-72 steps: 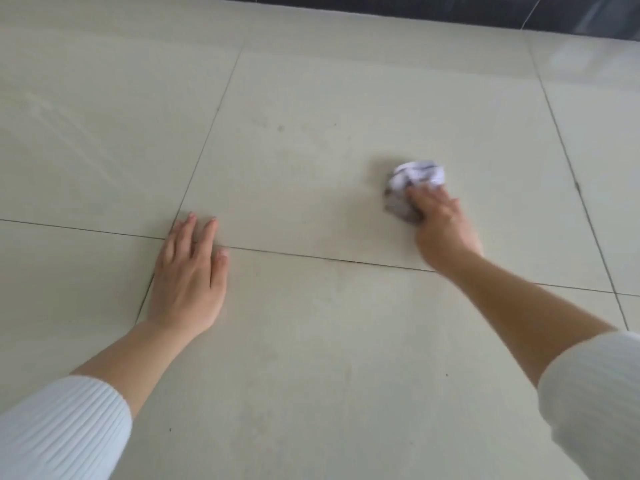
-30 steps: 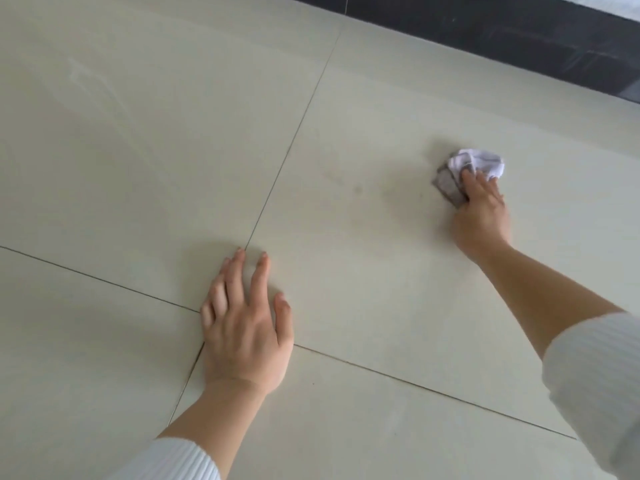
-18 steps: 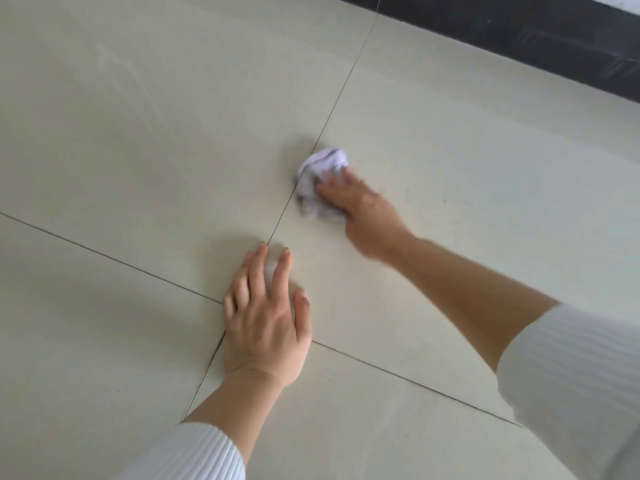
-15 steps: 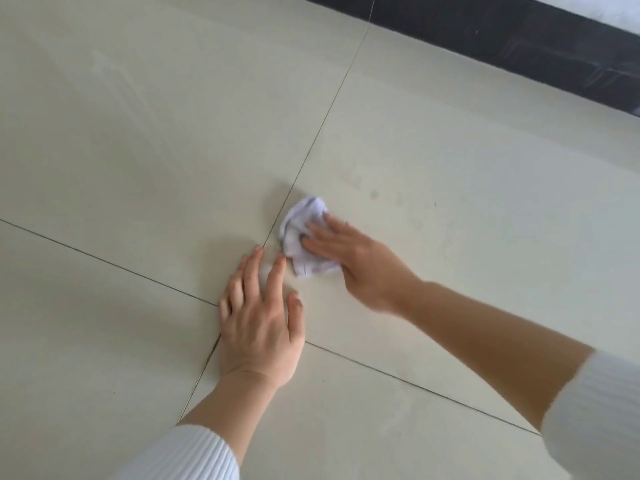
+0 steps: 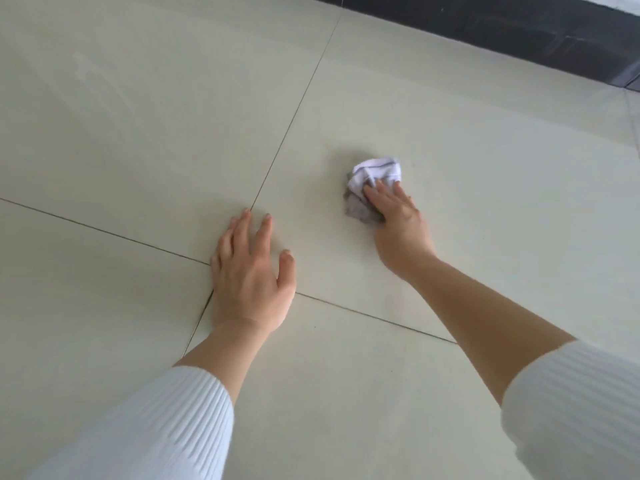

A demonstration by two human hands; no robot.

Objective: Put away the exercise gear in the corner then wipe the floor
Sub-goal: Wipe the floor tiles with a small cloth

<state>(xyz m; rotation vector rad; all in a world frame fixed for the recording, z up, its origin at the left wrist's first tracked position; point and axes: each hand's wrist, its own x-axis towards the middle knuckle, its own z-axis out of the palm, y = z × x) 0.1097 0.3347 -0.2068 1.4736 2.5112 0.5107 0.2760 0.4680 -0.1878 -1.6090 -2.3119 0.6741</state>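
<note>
A crumpled white and grey cloth (image 5: 372,183) lies on the pale tiled floor (image 5: 485,188), right of centre. My right hand (image 5: 398,223) presses down on it, fingers over its near side, so part of the cloth is hidden. My left hand (image 5: 252,271) rests flat on the floor with fingers spread, over the crossing of two grout lines, holding nothing. No exercise gear shows in the head view.
A dark skirting band (image 5: 519,32) runs along the top right edge of the floor. Thin grout lines (image 5: 294,112) divide the large tiles. White ribbed sleeves cover both forearms at the bottom.
My right hand has slid the cloth from beside my left fingertips out to the right and away. My left hand has stayed planted on the grout crossing.
</note>
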